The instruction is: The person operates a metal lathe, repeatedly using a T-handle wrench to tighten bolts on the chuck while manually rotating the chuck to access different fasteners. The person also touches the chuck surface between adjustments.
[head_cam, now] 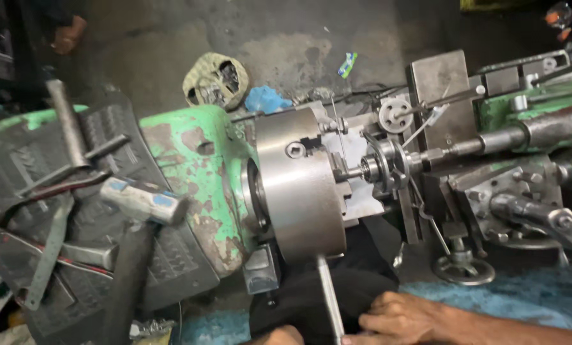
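The right hand (pixel 401 316) closes its fingers around the lower end of a thin steel rod (pixel 329 297), low in the frame; the left hand (pixel 283 335) shows only as a knuckle at the bottom edge just beside the rod, and I cannot tell whether it grips anything. The rod runs up to the rim of the big round chuck (pixel 299 185) of a worn green lathe (pixel 193 160), where it seems to be seated like a key or lever. In the chuck's jaws sits a small metal part (pixel 370 167), and the tailstock spindle (pixel 490 140) meets it from the right.

The step in hand looks like tightening or loosening the chuck with the rod. The next move would call for a steady pull across the rod's length, keeping its tip seated at the rim so it does not slip off. A hammer (pixel 144 199) lies on the ridged mat (pixel 171 255) over the headstock, well apart from the hands.
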### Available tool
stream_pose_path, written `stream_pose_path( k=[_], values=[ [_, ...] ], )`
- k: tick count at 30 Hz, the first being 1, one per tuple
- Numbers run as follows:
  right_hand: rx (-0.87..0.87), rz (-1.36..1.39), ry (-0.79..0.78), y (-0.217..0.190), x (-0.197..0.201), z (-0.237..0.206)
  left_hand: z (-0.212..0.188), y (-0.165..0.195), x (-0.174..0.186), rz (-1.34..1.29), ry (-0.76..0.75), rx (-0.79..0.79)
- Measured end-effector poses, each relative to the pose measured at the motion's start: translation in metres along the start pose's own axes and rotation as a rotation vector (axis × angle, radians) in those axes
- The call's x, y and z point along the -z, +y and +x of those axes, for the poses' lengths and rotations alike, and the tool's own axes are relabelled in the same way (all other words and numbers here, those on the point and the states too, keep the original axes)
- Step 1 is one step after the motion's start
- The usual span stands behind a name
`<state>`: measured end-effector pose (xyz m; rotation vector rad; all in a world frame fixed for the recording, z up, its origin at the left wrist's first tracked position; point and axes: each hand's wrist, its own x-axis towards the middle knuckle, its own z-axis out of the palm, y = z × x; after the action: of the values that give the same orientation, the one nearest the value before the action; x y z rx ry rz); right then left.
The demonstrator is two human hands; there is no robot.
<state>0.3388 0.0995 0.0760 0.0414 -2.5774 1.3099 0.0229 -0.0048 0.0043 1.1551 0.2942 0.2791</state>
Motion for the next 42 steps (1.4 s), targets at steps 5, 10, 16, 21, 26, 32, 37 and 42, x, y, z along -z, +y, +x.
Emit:
stream_pose_path(
  k=[5,10,16,21,26,32,37,42],
  values=[
    [-0.144,0.202,0.13,0.004,-0.014,0.005,0.015,0.043,0.032,0.063,0.065,-0.072],
    [0.042,-0.083,0.129,0.004,-0.003,0.002,0.004,0.138,0.023,0.339,0.3,-0.599],
    [-0.07,-0.209,0.122,0.01,-0.006,0.026,0.026,0.203,0.008,0.468,0.499,-0.599],
    [-0.243,-0.188,0.123,-0.001,-0.023,0.051,0.038,0.212,0.002,0.116,1.468,-0.2],
    [-0.172,-0.248,0.196,-0.026,-0.006,0.041,0.063,0.184,0.046,0.335,1.303,-0.079],
    [-0.084,-0.31,0.486,-0.07,0.043,0.043,0.078,0.149,0.041,0.372,1.464,-0.155],
    [-0.196,-0.352,0.683,-0.086,0.073,0.096,0.087,0.112,0.039,0.368,1.507,-0.269],
    [-0.596,-0.306,0.87,-0.104,0.049,0.13,0.085,0.1,0.025,0.541,1.647,-0.122]
  ],
)
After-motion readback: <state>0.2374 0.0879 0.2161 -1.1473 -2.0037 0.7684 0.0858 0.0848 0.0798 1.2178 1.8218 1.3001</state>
